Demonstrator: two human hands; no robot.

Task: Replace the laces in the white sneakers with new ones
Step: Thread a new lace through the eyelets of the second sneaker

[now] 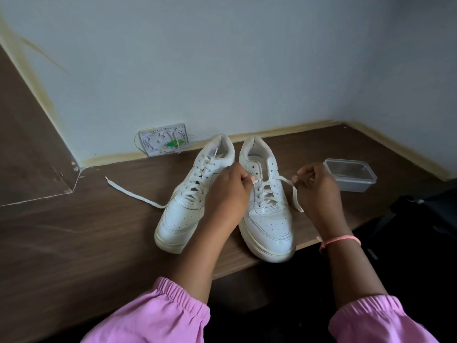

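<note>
Two white sneakers stand side by side on the brown table, toes towards me. The left sneaker is laced, and one end of its lace trails left across the table. The right sneaker is laced partway up. My left hand hovers between the shoes and pinches the lace at the right sneaker's upper eyelets. My right hand is beside that shoe and pinches the other lace end, which hangs down from my fingers.
A clear plastic container sits at the right, just behind my right hand. A small white wall plate with wires is at the back, by the wall. The table edge runs close under the right sneaker's toe.
</note>
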